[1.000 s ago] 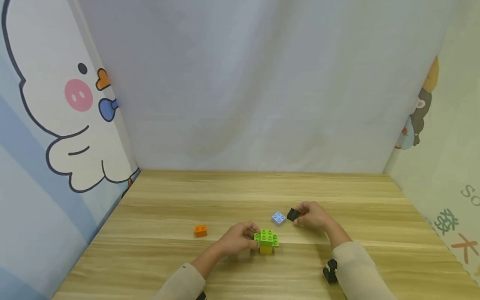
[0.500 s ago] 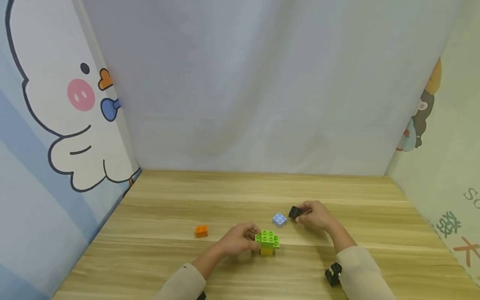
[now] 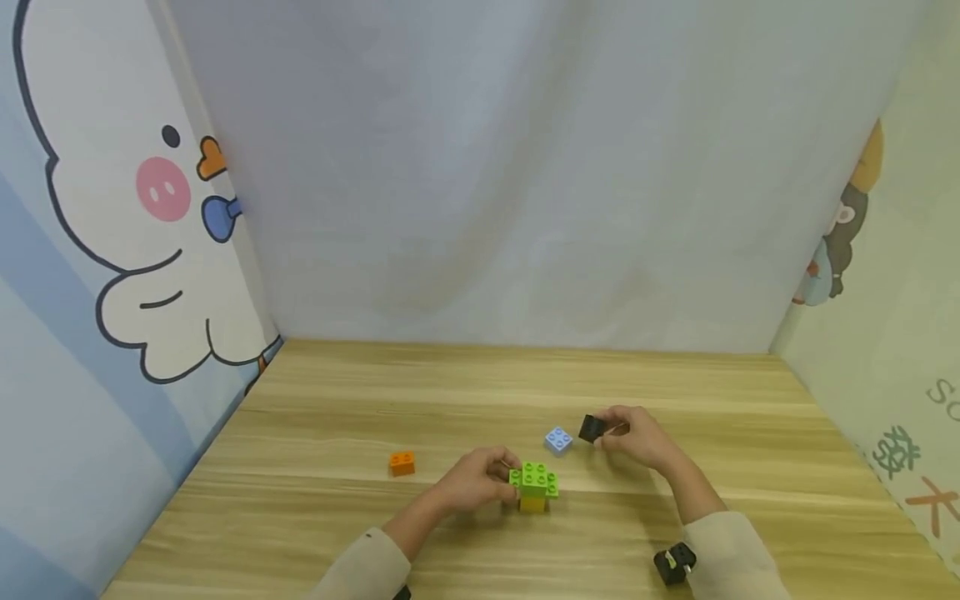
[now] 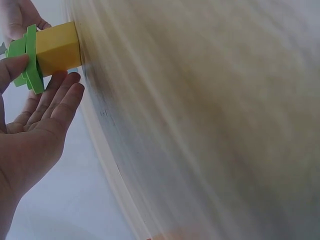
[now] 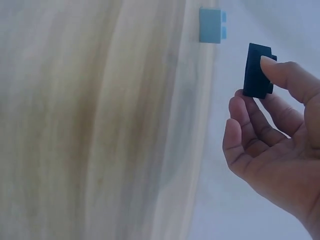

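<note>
My left hand (image 3: pixel 472 479) holds a small stack of bricks by its side, with a green top (image 3: pixel 535 477) and a yellow base (image 3: pixel 532 504). In the left wrist view the thumb presses the green part (image 4: pixel 32 60), and the other fingers reach beside the yellow block (image 4: pixel 59 47), which stands on the table. Farther right, my right hand (image 3: pixel 633 435) pinches a black brick (image 3: pixel 591 428) between thumb and fingers. The right wrist view shows this black brick (image 5: pixel 256 72) raised off the table, its studs facing the palm side. A light blue brick (image 3: pixel 558 441) lies just left of it.
An orange brick (image 3: pixel 402 464) lies on the wooden table (image 3: pixel 337 400) to the left of my left hand. A pale curtain (image 3: pixel 525 208) closes off the back, and printed panels stand at both sides. A black wrist device (image 3: pixel 675 564) sits by the right sleeve.
The black brick has turned and shifted slightly to the right in my right hand, and the right forearm has swung a little. My left hand and the stack stay in place.
</note>
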Tool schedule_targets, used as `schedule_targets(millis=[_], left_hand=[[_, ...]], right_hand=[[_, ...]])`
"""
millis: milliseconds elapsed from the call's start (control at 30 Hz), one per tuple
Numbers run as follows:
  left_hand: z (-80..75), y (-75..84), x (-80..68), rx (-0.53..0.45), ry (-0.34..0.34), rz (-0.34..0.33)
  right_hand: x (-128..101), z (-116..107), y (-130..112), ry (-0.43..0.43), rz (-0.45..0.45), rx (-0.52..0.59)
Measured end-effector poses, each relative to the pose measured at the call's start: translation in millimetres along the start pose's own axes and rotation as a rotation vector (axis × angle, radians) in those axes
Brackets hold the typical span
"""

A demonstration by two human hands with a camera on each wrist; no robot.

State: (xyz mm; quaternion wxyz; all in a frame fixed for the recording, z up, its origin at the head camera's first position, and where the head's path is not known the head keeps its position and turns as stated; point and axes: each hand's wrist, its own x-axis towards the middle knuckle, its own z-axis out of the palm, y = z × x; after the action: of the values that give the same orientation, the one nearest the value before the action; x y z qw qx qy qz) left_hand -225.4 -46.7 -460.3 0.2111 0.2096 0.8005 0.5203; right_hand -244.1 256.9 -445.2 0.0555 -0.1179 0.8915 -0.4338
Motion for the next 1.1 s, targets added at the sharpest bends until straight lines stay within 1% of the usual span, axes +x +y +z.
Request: schedule_targets(millis=[200, 400, 500, 733, 867, 1100], left_hand=[[-0.7, -2.5, 0.5, -0.001, -0.001, 0.013], [-0.9, -4.0, 1.9, 0.006, -0.003, 0.011], [-0.3, -3.8, 2.1, 0.009, -0.003, 0.01], [-1.6, -4.9, 2.5, 0.015, -0.004, 0.013], [-1.9, -4.8, 3.8, 0.009, -0.01, 0.021], [-2.2, -4.6, 4.2, 0.009, -0.006, 0.015]], right_hand=[[-8, 4, -9, 0.003, -0.024, 0.039], [-14, 8, -17, -0.014, -0.083, 0.028], [-18, 9, -19, -0.023, -0.098, 0.022], [-21, 14, -22, -0.035, -0.172, 0.025], [-25, 16, -27, -0.043, -0.181, 0.028], [-26, 22, -29, -0.02, -0.205, 0.033]])
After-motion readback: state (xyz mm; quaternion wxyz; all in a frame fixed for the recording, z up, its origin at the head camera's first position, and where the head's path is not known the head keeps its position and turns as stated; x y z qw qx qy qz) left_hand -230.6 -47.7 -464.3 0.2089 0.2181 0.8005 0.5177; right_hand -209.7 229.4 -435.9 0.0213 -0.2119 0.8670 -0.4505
